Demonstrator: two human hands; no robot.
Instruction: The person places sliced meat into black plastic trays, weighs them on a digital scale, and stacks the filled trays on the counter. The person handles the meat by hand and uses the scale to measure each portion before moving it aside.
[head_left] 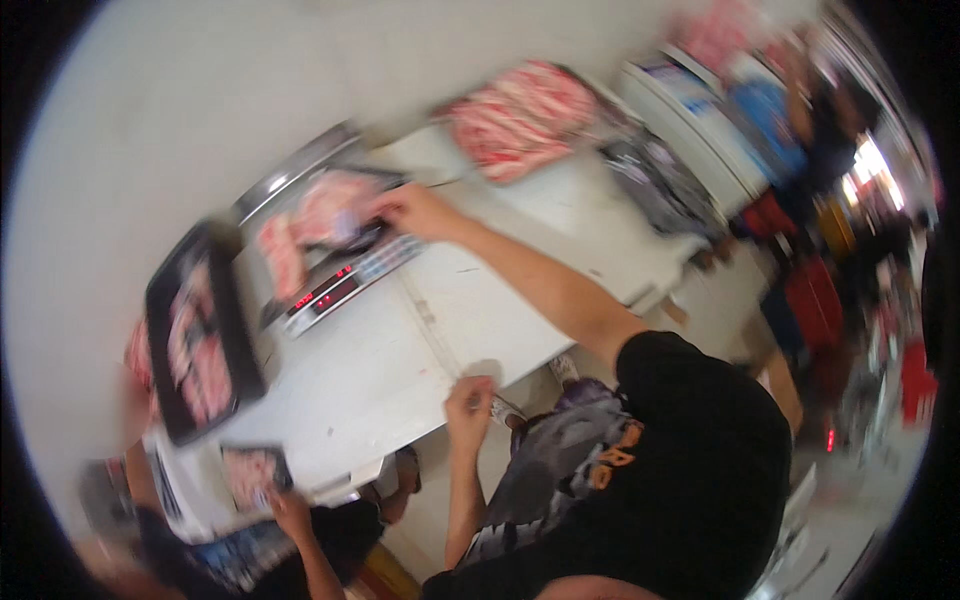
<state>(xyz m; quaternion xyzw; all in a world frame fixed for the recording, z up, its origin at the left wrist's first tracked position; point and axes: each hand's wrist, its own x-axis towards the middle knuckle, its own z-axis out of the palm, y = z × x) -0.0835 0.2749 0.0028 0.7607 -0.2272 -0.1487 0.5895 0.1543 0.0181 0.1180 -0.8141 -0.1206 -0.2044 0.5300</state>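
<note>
My right arm reaches over the white table to a digital scale with a lit red display. On its pan are pale pink cuts of meat and what looks like a dark tray, partly hidden. My right hand is closed at the right edge of this meat and tray, its fingers blurred. By the table's front edge my left hand is loosely curled, with nothing visible in it.
A long black tray of meat stands left of the scale. At lower left, a co-worker's hand holds a small tray of meat. Further back are a large meat tray, dark plastic bags and a white cabinet.
</note>
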